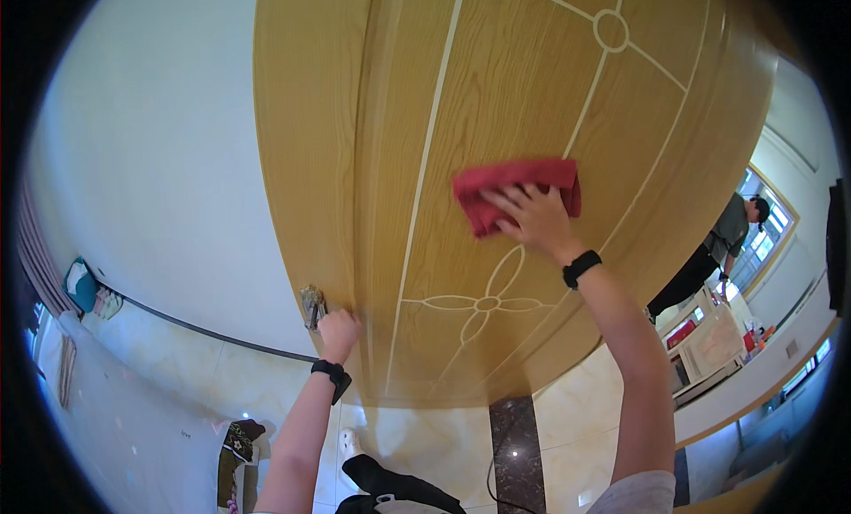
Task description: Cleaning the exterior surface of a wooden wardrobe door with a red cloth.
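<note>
A wooden door (479, 97) with pale inlaid lines and flower patterns fills the middle of the view. My right hand (538, 220) lies on a folded red cloth (523, 173) and holds it against the door's face, its fingers spread and a little blurred. Lower on the left, my left hand (339, 330) is closed at the metal door handle (312, 307) by the door's edge; the fingers are partly hidden behind the hand. Both wrists wear a black band.
Left of the door runs a white wall (168, 159) with a dark skirting strip. A teal bag (80, 285) stands at the far left. At the right, another person (722, 239) stands by a cabinet (709, 341). A dark cable (493, 483) lies on the tiled floor.
</note>
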Available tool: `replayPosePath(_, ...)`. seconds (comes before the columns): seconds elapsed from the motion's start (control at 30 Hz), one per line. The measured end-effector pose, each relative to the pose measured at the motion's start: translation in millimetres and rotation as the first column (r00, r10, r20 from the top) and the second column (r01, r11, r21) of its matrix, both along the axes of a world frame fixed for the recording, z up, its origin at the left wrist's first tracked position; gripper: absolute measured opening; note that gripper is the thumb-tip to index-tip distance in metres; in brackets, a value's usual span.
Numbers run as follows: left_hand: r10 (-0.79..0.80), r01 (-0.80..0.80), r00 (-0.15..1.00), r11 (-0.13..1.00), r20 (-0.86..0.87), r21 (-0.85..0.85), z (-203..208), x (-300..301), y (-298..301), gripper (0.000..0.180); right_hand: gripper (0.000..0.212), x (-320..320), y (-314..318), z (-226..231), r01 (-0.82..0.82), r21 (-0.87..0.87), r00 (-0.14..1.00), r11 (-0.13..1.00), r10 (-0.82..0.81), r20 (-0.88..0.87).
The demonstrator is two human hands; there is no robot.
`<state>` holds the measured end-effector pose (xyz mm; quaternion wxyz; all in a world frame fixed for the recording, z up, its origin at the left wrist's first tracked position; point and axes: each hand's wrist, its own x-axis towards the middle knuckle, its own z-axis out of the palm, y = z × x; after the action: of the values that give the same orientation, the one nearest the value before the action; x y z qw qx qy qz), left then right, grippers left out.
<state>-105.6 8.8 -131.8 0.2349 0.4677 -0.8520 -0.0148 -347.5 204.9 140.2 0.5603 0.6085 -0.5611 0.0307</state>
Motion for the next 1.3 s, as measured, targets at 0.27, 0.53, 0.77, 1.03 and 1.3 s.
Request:
replayPosePath(0.27,-0.016,0.017,1.0,0.998,-0.025,0.054,3.1,6.4,2.1,0.032,0.052,-72.6,68.9,54.6,0.232,0.051,0.924,0.971,-0.237,0.3)
replayPosePath(0.53,0.029,-0.027,0.999,0.998,-0.033,0.052,5.9,-0.4,5.0,0.034,0.049,-138.1,98.3,105.5,0.154,-0.73,0.944,0.665,0.118,0.307)
replayPosePath(0.77,0.055,-0.056,0.996,0.998,-0.074,-0.018,2.4,-0.1,7.7,0.034,0.053,-144.4,100.2,101.5,0.282,-0.77,0.879,0.573,0.167,0.446)
replayPosePath(1.03,0.038,-0.042,0.997,0.997,-0.065,-0.064,-4.4,2.1,8.3,0.033,0.055,-134.8,90.5,11.2,0.395,-0.717,0.802,0.574,0.166,0.574)
replayPosePath(1.3,0.085,-0.097,0.989,0.991,-0.118,-0.097,1.5,1.5,1.9,0.032,0.058,-1.5,3.8,-88.2,0.6,-0.595,0.419,0.535,0.424,0.803)
